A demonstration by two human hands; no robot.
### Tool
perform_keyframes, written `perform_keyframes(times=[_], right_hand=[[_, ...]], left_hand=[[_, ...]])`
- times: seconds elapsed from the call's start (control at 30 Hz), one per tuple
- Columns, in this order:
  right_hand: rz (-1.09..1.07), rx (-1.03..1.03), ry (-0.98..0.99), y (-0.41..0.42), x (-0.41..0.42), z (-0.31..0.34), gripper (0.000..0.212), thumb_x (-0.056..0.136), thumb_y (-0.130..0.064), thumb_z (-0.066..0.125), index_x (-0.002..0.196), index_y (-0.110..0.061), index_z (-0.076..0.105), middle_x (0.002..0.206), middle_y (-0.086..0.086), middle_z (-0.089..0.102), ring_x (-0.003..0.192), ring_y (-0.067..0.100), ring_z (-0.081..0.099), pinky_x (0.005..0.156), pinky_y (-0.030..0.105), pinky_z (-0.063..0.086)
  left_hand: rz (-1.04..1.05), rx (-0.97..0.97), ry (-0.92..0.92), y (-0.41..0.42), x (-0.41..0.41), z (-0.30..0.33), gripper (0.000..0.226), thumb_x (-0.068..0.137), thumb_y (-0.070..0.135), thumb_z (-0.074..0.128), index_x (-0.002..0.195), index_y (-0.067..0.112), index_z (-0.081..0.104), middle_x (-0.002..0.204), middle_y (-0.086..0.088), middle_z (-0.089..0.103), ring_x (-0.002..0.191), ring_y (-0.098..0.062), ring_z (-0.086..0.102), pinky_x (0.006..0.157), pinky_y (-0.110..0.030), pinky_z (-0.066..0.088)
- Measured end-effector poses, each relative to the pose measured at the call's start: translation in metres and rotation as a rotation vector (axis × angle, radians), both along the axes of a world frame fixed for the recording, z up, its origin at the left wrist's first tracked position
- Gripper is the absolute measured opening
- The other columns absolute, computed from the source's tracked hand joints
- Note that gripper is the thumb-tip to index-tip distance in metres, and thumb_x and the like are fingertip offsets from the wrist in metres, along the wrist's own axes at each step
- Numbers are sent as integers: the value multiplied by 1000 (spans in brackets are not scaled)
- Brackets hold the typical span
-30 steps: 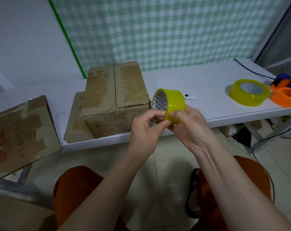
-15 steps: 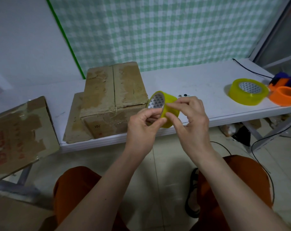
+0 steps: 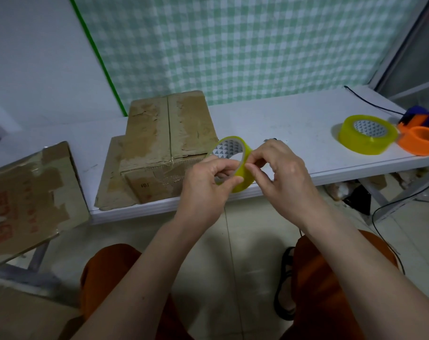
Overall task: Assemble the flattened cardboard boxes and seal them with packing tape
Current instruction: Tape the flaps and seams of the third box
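Since the tape roll (image 3: 235, 165) was held up just in front of the assembled box (image 3: 166, 148), left hand (image 3: 208, 182) gripping it steady, the right hand (image 3: 279, 173) pinched its edge, probably hunting for the loose end.

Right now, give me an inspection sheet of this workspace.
Surface: white table, scuffed.
Job's things: assembled box on the table over flat cardboard; yellow tape roll held in front of the table edge.
Clutter: second tape roll, orange dispenser, another box at left.
Hands: left hand grips the roll; right hand pinches its rim.
Cables: black cable on the table.
Surroundings: checked curtain.
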State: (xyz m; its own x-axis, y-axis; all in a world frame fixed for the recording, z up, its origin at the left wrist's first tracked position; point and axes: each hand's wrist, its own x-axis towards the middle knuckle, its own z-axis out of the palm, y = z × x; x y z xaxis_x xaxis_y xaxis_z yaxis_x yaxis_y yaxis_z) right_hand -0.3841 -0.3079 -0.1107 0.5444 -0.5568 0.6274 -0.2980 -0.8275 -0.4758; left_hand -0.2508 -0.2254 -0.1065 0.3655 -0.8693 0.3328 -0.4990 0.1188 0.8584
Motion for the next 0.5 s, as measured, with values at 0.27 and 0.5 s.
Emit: perform_keyframes(times=[0.27, 0.5], right_hand=[[111, -1, 26, -3, -5, -2, 14, 87, -20, 51, 83, -7, 56, 82, 0, 51, 78, 16, 49, 69, 30, 43], [23, 34, -196, 0, -3, -15, 15, 83, -8, 68, 98, -6, 69, 85, 7, 58, 82, 18, 54, 76, 22, 44]], left_hand=[[-128, 125, 167, -1, 5, 2, 22, 78, -6, 72, 94, 8, 74, 77, -4, 66, 69, -10, 58, 70, -21, 51], [-151, 160, 352, -1, 6, 5, 25, 79, -8, 70, 91, 14, 70, 74, -1, 66, 69, -9, 58, 71, -18, 53]])
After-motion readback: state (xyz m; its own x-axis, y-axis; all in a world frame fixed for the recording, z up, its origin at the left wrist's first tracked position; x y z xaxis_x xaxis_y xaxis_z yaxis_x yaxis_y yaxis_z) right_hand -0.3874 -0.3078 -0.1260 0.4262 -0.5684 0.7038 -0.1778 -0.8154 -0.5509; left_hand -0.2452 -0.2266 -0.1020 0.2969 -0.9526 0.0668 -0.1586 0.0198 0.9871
